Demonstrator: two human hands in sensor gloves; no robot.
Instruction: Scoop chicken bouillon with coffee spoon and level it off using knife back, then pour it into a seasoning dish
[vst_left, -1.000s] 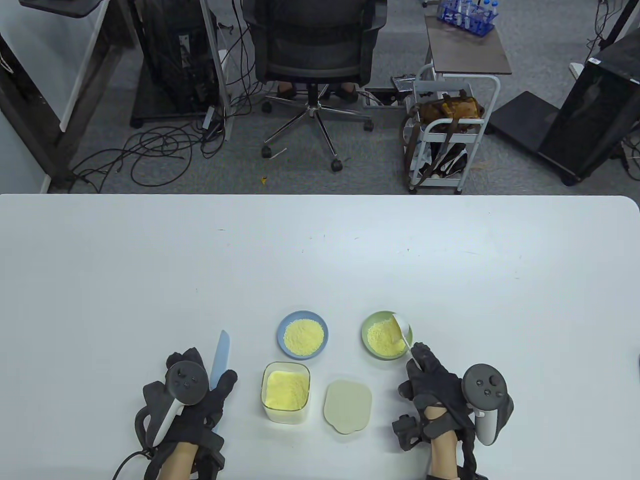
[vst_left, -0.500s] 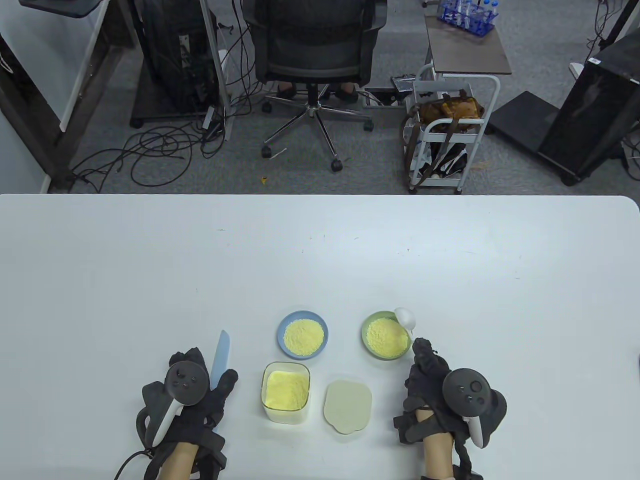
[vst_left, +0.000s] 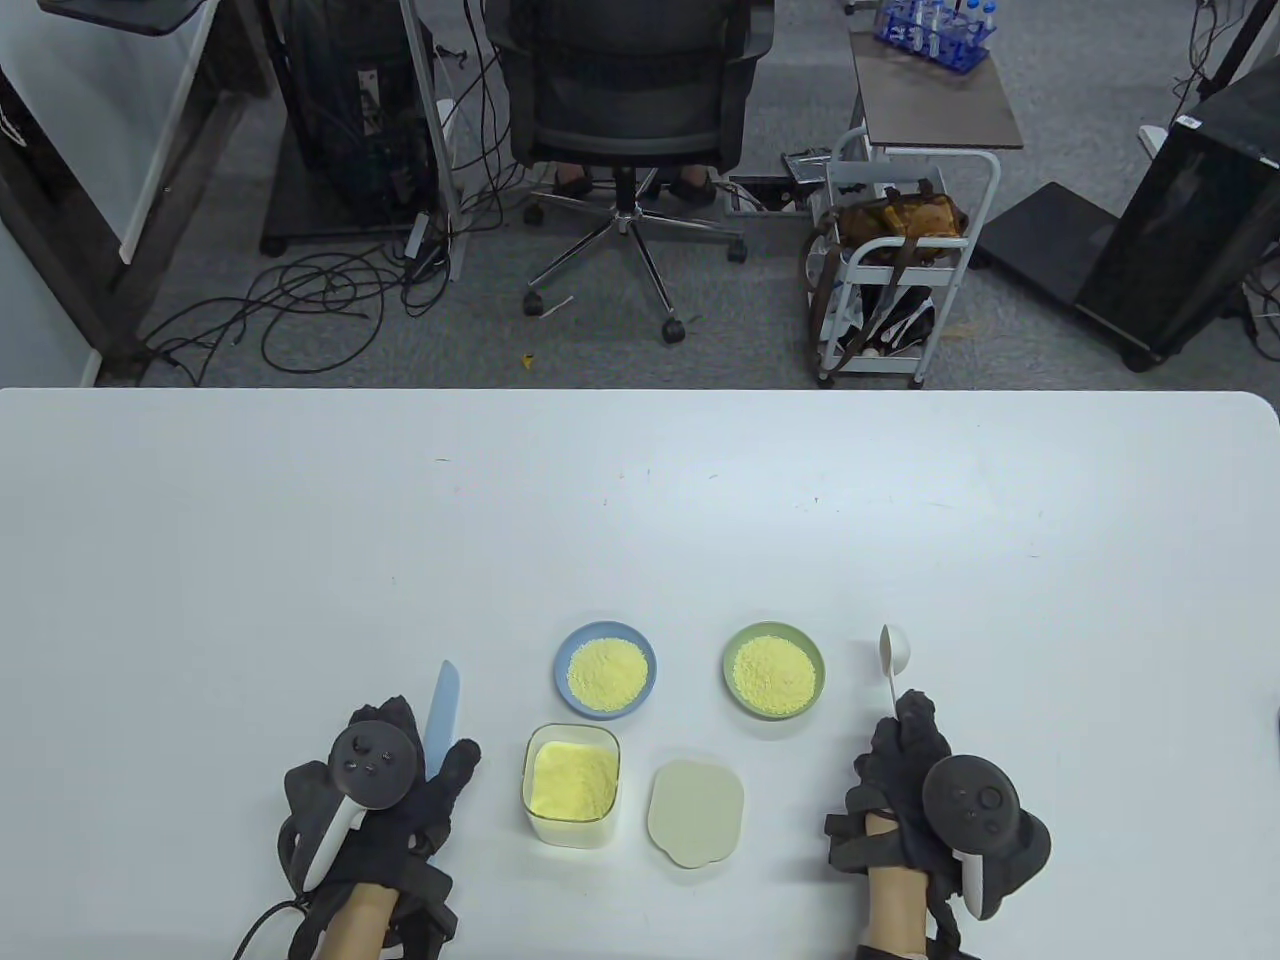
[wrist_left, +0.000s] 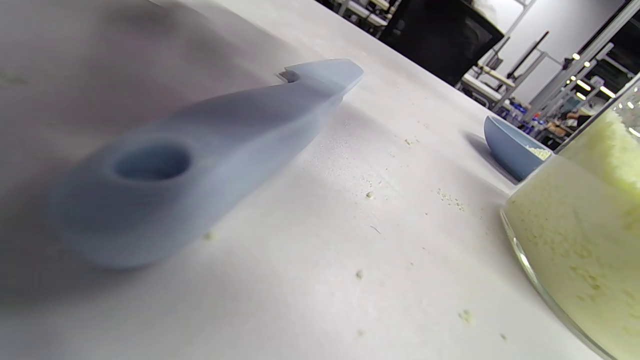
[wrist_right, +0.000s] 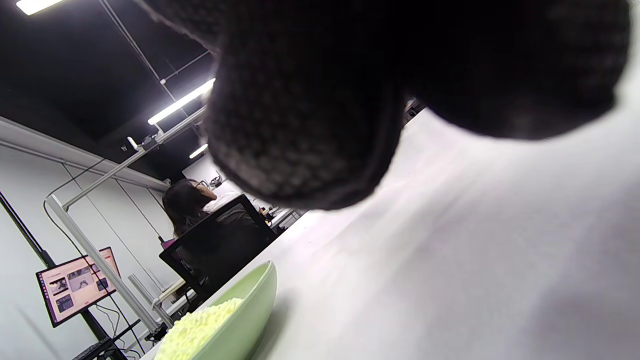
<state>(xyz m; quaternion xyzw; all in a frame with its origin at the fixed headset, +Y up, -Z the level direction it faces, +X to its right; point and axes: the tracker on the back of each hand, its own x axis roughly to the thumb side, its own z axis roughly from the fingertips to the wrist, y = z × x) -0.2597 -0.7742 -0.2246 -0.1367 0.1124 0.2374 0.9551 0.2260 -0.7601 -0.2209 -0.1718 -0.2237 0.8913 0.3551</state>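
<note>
Spoon (vst_left: 894, 651) first: my right grip (vst_left: 905, 775) pinches its white handle, and I see the empty bowl pointing away from me, out to the right of the green dish (vst_left: 774, 670) and clear of its rim. That dish holds a mound of yellow bouillon, and so does the blue dish (vst_left: 606, 670) to its left. Nearer me, the clear container (vst_left: 571, 785) of bouillon stands open, with its beige lid (vst_left: 696, 811) lying flat just to its right on the white surface (vst_left: 640, 500). My left grip (vst_left: 385, 800) lies over the handle of the pale blue knife (vst_left: 440, 715), whose blade points away; I cannot tell whether the fingers clasp it. In the left wrist view the knife handle lies on the surface among scattered yellow crumbs.
</note>
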